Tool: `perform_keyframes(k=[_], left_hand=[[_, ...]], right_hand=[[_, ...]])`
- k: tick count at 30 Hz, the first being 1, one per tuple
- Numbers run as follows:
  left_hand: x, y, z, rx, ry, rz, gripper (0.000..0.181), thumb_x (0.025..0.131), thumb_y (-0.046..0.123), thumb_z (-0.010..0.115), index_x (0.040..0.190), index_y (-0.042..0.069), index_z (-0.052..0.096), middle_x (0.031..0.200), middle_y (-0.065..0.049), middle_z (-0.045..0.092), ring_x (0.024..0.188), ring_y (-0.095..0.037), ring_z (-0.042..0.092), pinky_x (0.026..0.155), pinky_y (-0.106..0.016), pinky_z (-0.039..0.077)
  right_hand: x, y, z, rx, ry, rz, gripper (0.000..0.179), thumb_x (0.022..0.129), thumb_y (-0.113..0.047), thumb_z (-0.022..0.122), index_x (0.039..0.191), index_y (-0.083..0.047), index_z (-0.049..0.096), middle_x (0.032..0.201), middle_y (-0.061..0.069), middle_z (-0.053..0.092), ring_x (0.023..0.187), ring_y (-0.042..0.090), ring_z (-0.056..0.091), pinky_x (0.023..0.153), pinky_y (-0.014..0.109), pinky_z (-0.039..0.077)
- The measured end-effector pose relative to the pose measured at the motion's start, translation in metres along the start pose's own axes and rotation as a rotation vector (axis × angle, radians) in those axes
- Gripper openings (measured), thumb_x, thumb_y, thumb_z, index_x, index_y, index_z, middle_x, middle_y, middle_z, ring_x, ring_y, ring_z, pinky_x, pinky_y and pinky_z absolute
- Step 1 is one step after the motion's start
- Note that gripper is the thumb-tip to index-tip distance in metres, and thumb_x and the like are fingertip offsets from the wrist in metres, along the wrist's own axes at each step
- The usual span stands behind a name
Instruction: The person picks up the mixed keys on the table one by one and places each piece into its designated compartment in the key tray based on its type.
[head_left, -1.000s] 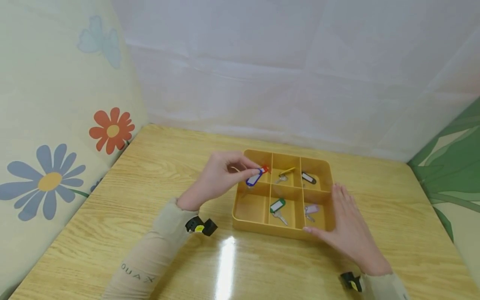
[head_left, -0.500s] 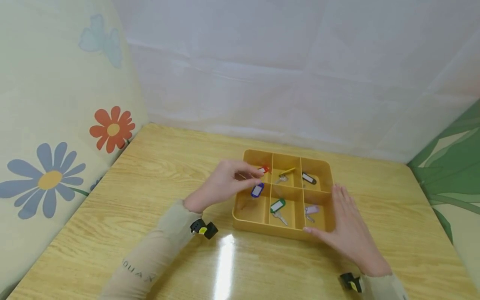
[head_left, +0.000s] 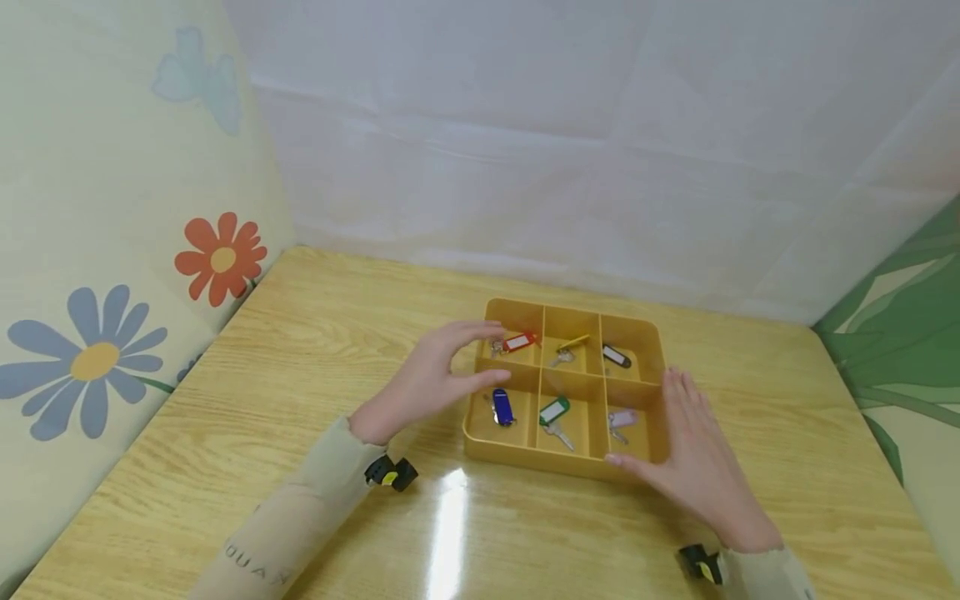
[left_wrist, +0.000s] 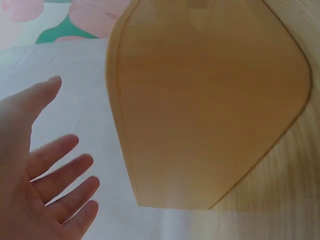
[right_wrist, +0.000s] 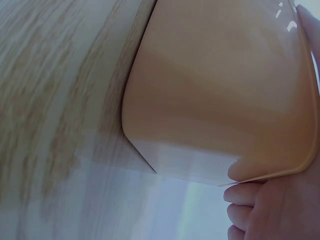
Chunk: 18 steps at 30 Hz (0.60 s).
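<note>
A blue key tag [head_left: 503,407] with a key lies in the front left compartment of the yellow divided box [head_left: 536,457]. My left hand [head_left: 431,375] hovers at the box's left side, thumb and fingers spread, holding nothing; the left wrist view shows the fingers apart from the box wall. With straight fingers along the right wall and the thumb at the front rim, my right hand [head_left: 708,467] rests against the box's front right corner. Behind the blue tag is a red key tag [head_left: 519,342] with a key.
Other compartments hold a yellow key tag [head_left: 573,342], a black one [head_left: 617,357], a green one [head_left: 555,410] and a lilac one [head_left: 623,418]. The box stands on a wooden table [head_left: 330,333], before a white cloth backdrop [head_left: 525,167].
My left hand has let go of the blue key tag, which dropped into the front left compartment. The hand's fingers spread and it drew slightly left. My right hand has stayed put.
</note>
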<state>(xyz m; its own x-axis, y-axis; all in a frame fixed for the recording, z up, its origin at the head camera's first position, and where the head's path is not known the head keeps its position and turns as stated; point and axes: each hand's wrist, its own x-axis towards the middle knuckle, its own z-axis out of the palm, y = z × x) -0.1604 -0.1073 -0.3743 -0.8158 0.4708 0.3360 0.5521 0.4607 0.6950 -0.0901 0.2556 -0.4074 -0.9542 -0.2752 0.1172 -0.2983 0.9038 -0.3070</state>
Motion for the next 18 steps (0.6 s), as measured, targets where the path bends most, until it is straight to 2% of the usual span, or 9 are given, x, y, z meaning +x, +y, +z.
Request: perform_keyframes(k=[4,10,13,18], left_hand=[[-0.01,-0.002,-0.001,0.106,-0.031,-0.037,0.084,0.091,0.059,0.069,0.155,0.013,0.042,0.162,-0.006,0.034,0.148,-0.027,0.03,0.118,-0.053,0.024],[-0.021,-0.003,0.001,0.371,-0.114,-0.01,0.117,0.084,0.081,0.056,0.163,0.006,0.013,0.169,-0.008,0.005,0.154,-0.028,0.007,0.122,-0.048,0.011],[-0.025,-0.003,0.002,0.445,-0.149,0.004,0.123,0.083,0.084,0.052,0.162,0.004,0.006,0.168,-0.008,-0.004,0.154,-0.027,0.001,0.123,-0.046,0.007],[-0.029,-0.004,0.005,0.511,-0.169,0.011,0.127,0.081,0.084,0.055,0.162,0.001,0.002,0.168,-0.011,-0.006,0.154,-0.027,-0.002,0.123,-0.044,0.003]], right_hand=[[0.0,0.0,0.001,-0.005,0.006,-0.005,0.129,0.083,-0.071,0.069,0.16,0.0,-0.006,0.167,0.015,-0.01,0.153,0.036,-0.004,0.122,0.041,-0.003],[0.001,0.0,0.0,-0.012,0.002,-0.005,0.129,0.083,-0.072,0.069,0.16,0.002,-0.004,0.166,0.015,-0.01,0.153,0.037,-0.003,0.122,0.042,-0.003],[0.001,0.0,0.0,-0.017,0.003,-0.01,0.128,0.084,-0.072,0.068,0.16,0.001,-0.005,0.166,0.015,-0.01,0.153,0.039,-0.002,0.122,0.041,-0.003],[0.001,0.0,0.0,-0.019,0.007,-0.013,0.128,0.084,-0.072,0.068,0.16,0.0,-0.005,0.167,0.014,-0.01,0.153,0.037,-0.002,0.122,0.041,-0.004]])
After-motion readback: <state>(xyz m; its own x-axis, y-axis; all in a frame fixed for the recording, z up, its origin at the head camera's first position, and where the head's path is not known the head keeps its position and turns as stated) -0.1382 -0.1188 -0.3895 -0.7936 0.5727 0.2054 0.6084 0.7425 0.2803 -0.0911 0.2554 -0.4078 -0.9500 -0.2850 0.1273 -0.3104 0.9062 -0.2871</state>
